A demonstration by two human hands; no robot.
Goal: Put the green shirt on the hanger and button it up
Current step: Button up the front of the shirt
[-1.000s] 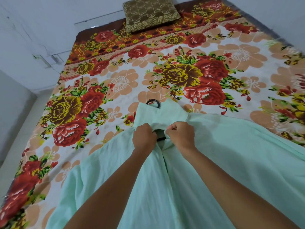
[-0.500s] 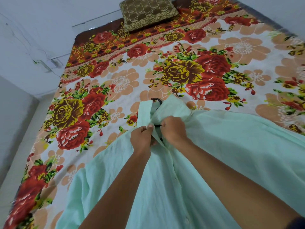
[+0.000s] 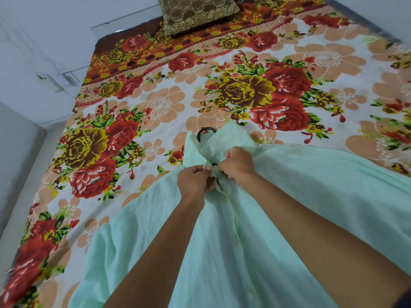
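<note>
Since the earlier frame we've pulled both hands in tight at the neck; the plackets now overlap where they gaped. Left hand (image 3: 194, 179) and right hand (image 3: 239, 162) are both closed, pinching the pale mint-green cotton shirt (image 3: 255, 230), which lies face-up near the bed's (image 3: 155, 103) foot edge over the black plastic hanger (image 3: 205, 132). Risk: tugging the collar could slide the fabric off a hanger shoulder, or we mismatch button to hole. Only the hook shows; the top button is hidden behind our fingers, the hem cut off.
</note>
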